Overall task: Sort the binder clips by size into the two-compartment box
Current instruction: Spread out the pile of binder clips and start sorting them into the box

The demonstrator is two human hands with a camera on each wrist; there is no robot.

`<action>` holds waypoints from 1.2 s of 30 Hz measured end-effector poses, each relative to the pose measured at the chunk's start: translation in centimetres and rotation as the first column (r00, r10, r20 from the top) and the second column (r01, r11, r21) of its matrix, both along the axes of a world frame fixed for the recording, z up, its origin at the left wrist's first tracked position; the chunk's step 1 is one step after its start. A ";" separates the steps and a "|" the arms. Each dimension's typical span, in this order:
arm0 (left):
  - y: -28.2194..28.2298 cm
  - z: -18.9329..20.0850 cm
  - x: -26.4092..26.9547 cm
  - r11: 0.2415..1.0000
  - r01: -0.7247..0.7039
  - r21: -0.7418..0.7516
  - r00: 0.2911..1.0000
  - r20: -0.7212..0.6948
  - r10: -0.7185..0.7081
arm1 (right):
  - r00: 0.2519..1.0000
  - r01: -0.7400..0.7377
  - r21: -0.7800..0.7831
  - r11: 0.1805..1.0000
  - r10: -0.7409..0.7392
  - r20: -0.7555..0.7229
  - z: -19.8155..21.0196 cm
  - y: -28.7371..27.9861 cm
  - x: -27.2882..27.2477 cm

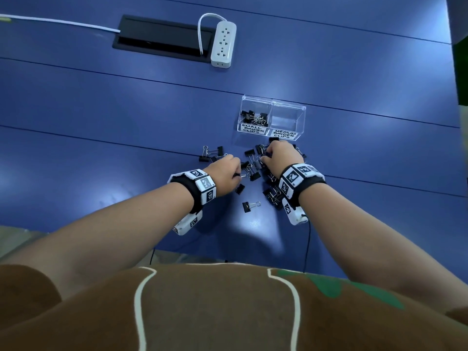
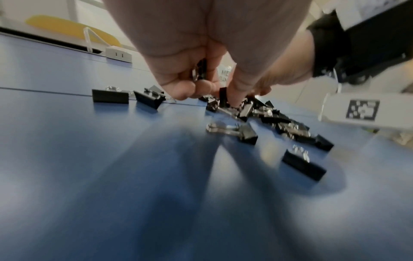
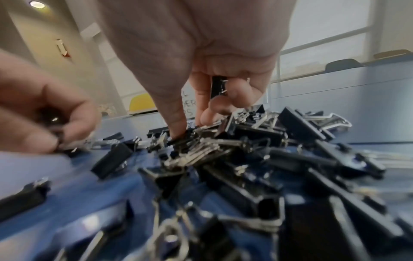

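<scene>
A clear two-compartment box (image 1: 288, 138) stands on the blue table. Its left half, labelled small, holds several black clips (image 1: 254, 117); the right half, labelled medium, shows none. A pile of black binder clips (image 1: 255, 171) lies in front of the box. My left hand (image 1: 229, 172) is at the pile's left edge, fingers curled round a small clip (image 2: 199, 70) tucked in the palm, while its thumb touches the pile (image 2: 245, 109). My right hand (image 1: 279, 154) is over the pile's far side, holding a clip (image 3: 218, 87) in curled fingers and pinching into the heap (image 3: 201, 146).
A white power strip (image 1: 223, 44) and a black cable hatch (image 1: 162, 36) lie at the far side of the table. A few stray clips (image 1: 211, 153) sit left of the pile, one (image 1: 249, 206) nearer me. The table's front edge runs close to my body.
</scene>
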State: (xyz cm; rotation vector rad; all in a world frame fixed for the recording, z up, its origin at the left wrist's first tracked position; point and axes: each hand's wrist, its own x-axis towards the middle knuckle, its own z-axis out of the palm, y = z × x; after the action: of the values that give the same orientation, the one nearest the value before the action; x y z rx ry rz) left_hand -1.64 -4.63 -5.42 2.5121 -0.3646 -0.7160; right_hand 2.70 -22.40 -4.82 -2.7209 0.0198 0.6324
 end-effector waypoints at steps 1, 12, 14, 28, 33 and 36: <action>-0.1 0.2 0.3 0.999 -0.044 -0.033 0.999 0.007 0.044 | 1.000 -0.004 0.002 1.000 0.004 -0.003 -0.2 0.1 -0.1; -2.0 4.8 9.0 0.960 -0.243 -0.138 0.947 0.183 0.266 | 0.987 0.162 0.238 0.958 -0.163 -0.017 0.1 -1.7 -0.6; -2.5 5.2 10.8 0.971 -0.216 -0.097 0.950 0.209 0.233 | 0.971 0.231 0.320 0.919 -0.237 -0.021 0.6 -2.4 -0.1; -2.3 3.7 8.2 0.980 -0.178 -0.086 0.951 0.242 0.194 | 0.987 0.083 0.183 0.980 -0.106 0.119 4.5 1.6 8.3; -2.2 1.5 3.1 1.000 0.014 -0.002 0.995 0.097 -0.014 | 0.994 -0.037 0.142 0.989 0.022 0.108 4.5 2.9 8.1; -2.4 0.3 1.6 0.993 0.082 0.085 0.996 0.031 -0.085 | 0.986 0.003 0.234 0.972 -0.042 0.163 4.4 2.1 6.8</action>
State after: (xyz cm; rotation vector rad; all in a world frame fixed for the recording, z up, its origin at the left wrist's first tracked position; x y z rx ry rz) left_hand 0.00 -7.07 -5.09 2.6041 -0.4635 -0.7346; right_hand 9.47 -20.33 -0.44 -2.5313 -0.0609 0.3717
